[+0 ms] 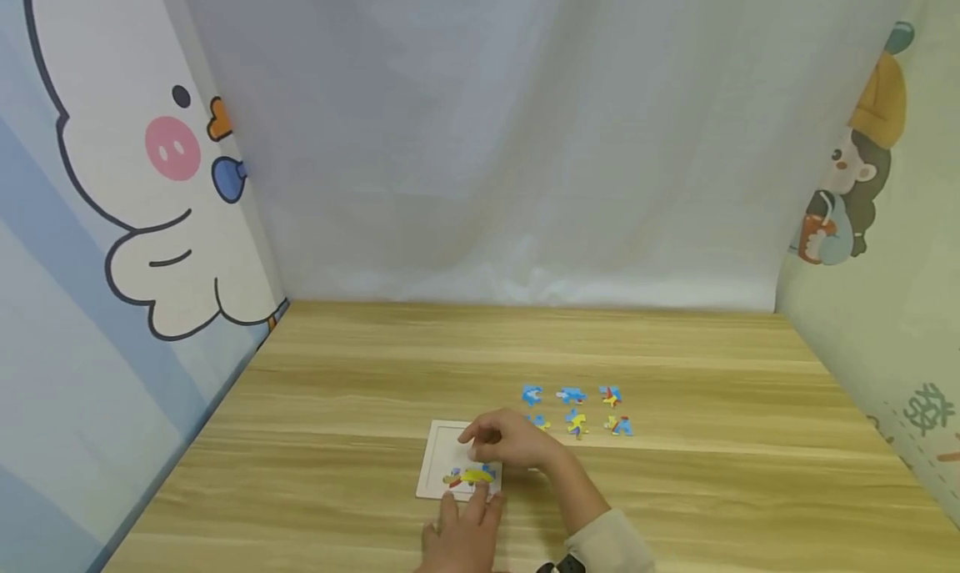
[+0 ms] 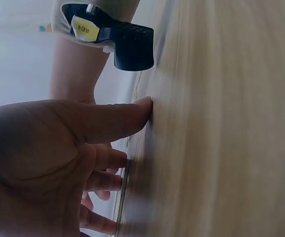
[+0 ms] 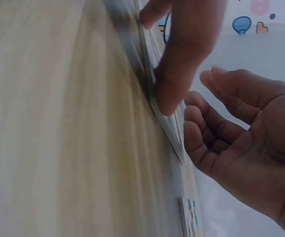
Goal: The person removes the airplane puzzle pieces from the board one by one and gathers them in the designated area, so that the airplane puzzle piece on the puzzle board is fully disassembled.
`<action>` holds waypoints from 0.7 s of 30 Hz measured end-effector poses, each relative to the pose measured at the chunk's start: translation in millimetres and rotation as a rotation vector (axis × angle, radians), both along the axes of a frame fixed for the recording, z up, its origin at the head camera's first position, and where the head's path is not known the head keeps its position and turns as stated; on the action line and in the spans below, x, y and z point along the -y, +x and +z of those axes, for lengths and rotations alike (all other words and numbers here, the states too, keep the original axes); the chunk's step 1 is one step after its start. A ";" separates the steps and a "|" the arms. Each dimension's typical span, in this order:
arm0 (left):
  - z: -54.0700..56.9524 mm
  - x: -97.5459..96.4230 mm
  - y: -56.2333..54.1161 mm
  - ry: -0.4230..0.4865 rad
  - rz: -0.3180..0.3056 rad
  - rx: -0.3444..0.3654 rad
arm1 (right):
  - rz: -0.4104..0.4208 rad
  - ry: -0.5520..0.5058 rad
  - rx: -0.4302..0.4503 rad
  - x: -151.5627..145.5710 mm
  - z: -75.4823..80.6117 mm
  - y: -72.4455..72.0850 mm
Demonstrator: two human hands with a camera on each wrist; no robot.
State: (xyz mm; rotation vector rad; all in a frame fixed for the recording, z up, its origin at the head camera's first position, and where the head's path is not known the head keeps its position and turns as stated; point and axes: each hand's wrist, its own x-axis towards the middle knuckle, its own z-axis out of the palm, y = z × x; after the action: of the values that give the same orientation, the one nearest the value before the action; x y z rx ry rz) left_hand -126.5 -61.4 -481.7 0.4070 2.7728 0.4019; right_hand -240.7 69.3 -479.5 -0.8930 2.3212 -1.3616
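Observation:
A square white puzzle tray [image 1: 425, 464] lies on the table with a few yellow, red and blue puzzle pieces [image 1: 476, 476] in its near part. My left hand [image 1: 461, 544] rests its outstretched fingertips on the tray's near edge; in the left wrist view its thumb [image 2: 117, 121] reaches down to the tabletop. Over the tray's right side hovers my right hand [image 1: 517, 441], its fingers loosely bent. The right wrist view shows a gap between its thumb and index finger [image 3: 231, 86], with nothing visible between them.
Several loose blue and yellow puzzle pieces [image 1: 572, 395] lie in two rows right of and beyond the tray, the nearest row partly behind my right hand. A pale curtain [image 1: 525, 181] hangs at the wood-grain table's [image 1: 337, 389] far edge. Printed walls stand on both sides.

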 end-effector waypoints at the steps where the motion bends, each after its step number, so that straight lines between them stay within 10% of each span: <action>1: -0.3 -0.5 0.1 -0.003 0.003 0.009 | 0.013 0.010 0.006 2.0 -0.5 -0.5; 21: -1.2 1.5 0.5 0.022 -0.008 -0.047 | 0.116 0.183 0.102 21.6 5.3 -2.4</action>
State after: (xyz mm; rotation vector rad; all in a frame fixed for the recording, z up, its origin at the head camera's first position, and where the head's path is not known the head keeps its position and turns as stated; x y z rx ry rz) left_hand -126.1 -62.9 -482.9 0.4384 2.8130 0.4266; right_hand -243.1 47.7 -474.2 -0.8661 2.2363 -1.1017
